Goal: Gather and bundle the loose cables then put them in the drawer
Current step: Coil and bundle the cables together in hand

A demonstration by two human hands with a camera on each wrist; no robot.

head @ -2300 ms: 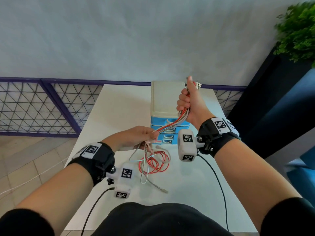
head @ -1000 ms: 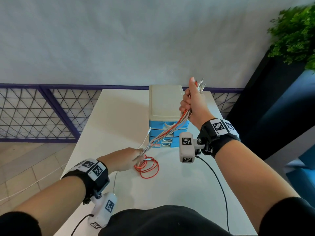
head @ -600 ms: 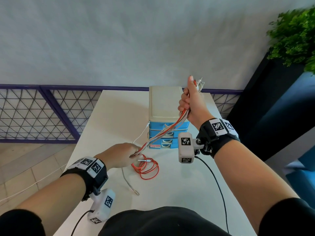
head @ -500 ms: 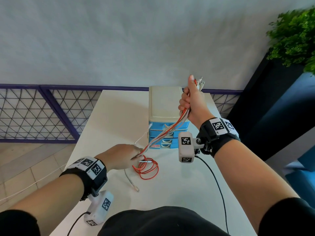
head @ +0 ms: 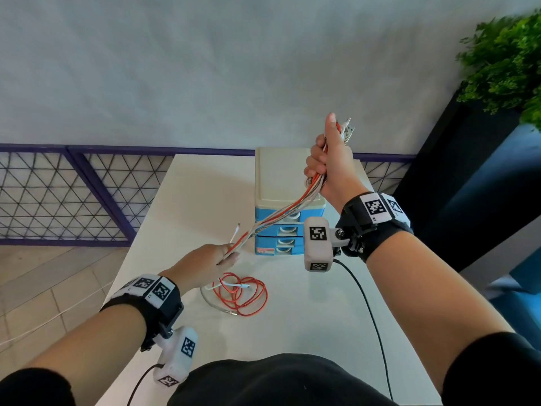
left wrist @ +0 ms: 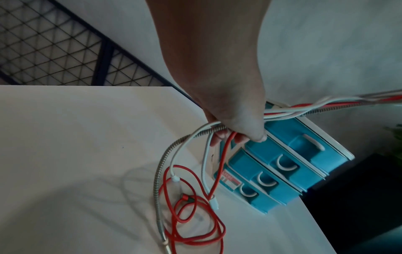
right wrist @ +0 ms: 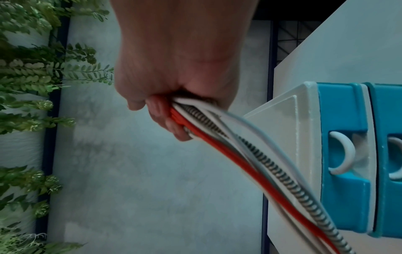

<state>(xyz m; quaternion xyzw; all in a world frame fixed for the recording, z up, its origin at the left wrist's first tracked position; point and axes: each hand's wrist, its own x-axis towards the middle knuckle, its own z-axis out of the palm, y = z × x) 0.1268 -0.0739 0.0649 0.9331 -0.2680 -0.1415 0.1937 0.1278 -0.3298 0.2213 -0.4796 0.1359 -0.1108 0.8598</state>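
Observation:
My right hand (head: pixel 328 168) (right wrist: pixel 172 96) is raised over the drawer unit and grips one end of a cable bundle (head: pixel 281 213) (right wrist: pixel 261 165) of red, white and spring-wrapped strands. The bundle runs taut down to my left hand (head: pixel 212 259) (left wrist: pixel 234 123), which holds it lower, just above the table. Below that hand the slack falls into red loops (head: pixel 243 297) (left wrist: pixel 195 221) on the white table (head: pixel 292 332), with white ends and a metal-sheathed end among them. The small blue drawer unit (head: pixel 288 200) (left wrist: pixel 282 165) (right wrist: pixel 346 154) stands behind, its drawers closed.
A purple-framed mesh fence (head: pixel 58 197) runs behind and left of the table. A green plant (head: pixel 503 68) on a dark stand is at the far right. The wrist cameras' black leads (head: pixel 366 303) cross the table's near right part.
My left hand has slid along the bundle, up and away from me toward the drawer unit, pulling the strands straighter. A white cable end now sticks up beyond its fingers. The right hand has risen slightly.

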